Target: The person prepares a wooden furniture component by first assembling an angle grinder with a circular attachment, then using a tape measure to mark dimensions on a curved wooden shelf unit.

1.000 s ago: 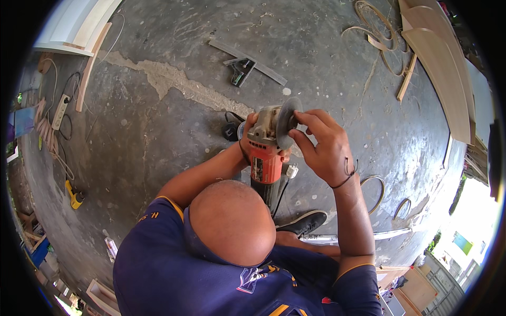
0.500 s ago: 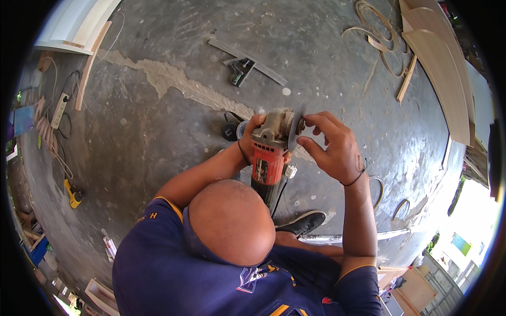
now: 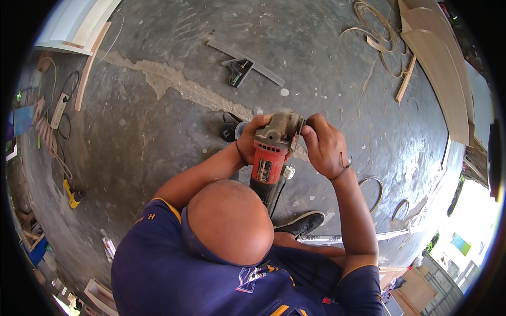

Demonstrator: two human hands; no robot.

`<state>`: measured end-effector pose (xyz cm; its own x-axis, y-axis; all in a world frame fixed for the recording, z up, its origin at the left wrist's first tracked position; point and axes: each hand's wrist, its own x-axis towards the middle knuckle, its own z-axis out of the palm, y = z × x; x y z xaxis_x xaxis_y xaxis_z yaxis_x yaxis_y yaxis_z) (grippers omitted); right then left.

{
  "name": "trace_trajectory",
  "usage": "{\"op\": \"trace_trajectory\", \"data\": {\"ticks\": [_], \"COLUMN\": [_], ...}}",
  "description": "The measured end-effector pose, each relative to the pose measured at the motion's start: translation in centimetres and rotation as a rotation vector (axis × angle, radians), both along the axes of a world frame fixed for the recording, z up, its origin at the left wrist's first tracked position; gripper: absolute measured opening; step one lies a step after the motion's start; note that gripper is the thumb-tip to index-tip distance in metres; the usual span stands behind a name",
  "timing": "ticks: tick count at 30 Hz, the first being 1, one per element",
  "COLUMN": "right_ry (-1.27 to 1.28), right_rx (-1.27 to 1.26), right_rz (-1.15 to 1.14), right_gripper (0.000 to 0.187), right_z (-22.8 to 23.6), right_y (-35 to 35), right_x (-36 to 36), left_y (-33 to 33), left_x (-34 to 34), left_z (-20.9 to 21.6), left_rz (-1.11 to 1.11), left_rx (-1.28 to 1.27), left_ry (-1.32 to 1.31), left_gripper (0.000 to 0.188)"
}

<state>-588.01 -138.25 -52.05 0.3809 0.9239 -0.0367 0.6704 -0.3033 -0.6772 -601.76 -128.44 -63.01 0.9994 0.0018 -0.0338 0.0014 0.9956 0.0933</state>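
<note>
I hold a red angle grinder with a grey metal head out in front of me, above the concrete floor. My left hand wraps around the left side of the grey head. My right hand has its fingertips pinched on the right side of the head, where the guard sits. What the fingers turn or press is hidden. A white plug hangs beside the grinder's body. My own head and blue shirt fill the lower middle of the view.
A black shoe rests on the floor below the grinder. A small black object lies left of my hands. A metal square lies farther off. Plywood boards and coils of edging strip are at the right, a power strip and a yellow tool at the left.
My right hand has slid from over the top of the grinder's head to its right side, fingers now pinching there. The left hand keeps its grip and the grinder has turned slightly.
</note>
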Motion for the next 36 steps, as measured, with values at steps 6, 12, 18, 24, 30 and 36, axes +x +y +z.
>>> {"op": "trace_trajectory", "data": {"ticks": [6,12,18,24,30,36], "right_ry": [0.133,0.433,0.168,0.324,0.449,0.407], "right_rx": [0.273,0.226,0.615,0.694,0.692,0.559], "right_rz": [-0.109,-0.213,0.042,-0.103,-0.159,-0.168], "right_gripper": [0.040,0.047,0.090,0.059,0.048,0.048], "right_z": [-4.6,-4.8,-4.4,-5.1,-4.9,-3.2], "right_y": [-0.9,-1.6,-0.6,-0.2,-0.4,-0.7], "right_x": [-0.6,-0.9,0.2,-1.6,-1.9,-1.9], "left_y": [0.0,0.5,0.3,-0.2,-0.4,-0.3], "left_x": [0.4,0.1,0.3,1.0,0.8,0.3], "left_z": [0.9,1.7,2.9,4.3,3.9,3.7], "left_rz": [-0.013,-0.002,-0.031,-0.104,-0.123,-0.220], "left_rx": [0.048,0.140,0.073,0.136,0.160,0.117], "left_ry": [0.148,0.202,0.195,0.190,0.204,0.136], "left_gripper": [0.059,0.054,0.053,0.053,0.053,0.052]}}
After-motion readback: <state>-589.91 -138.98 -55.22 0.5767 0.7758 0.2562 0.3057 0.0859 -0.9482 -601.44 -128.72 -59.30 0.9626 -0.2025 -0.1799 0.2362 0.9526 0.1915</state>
